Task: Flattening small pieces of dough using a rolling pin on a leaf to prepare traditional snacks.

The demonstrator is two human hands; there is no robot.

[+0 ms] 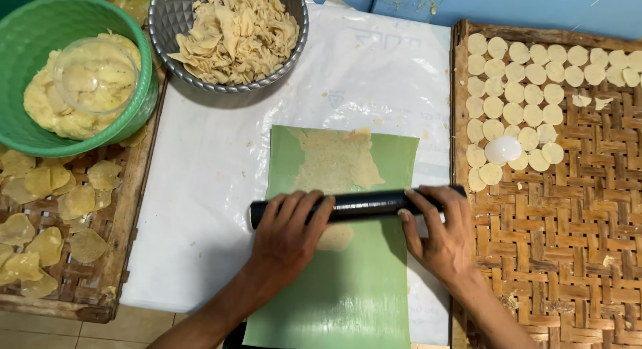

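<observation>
A black cylindrical roller (pixel 361 203) lies across a green sheet (pixel 348 282) in the middle. My left hand (pixel 289 236) rests palm-down on the roller's left part, fingers spread over it. My right hand (pixel 441 236) presses on its right end. Thin, flattened pale dough (pixel 338 160) spreads on the sheet beyond the roller. A little dough shows under my left hand.
A green bowl (pixel 27 34) at top left holds a dough lump and a clear cup (pixel 95 74). A metal bowl (pixel 167 21) holds dough scraps. The woven tray (pixel 568 242) on the right carries several round dough discs and a white cutter (pixel 503 149). Another tray (pixel 100 282) sits left.
</observation>
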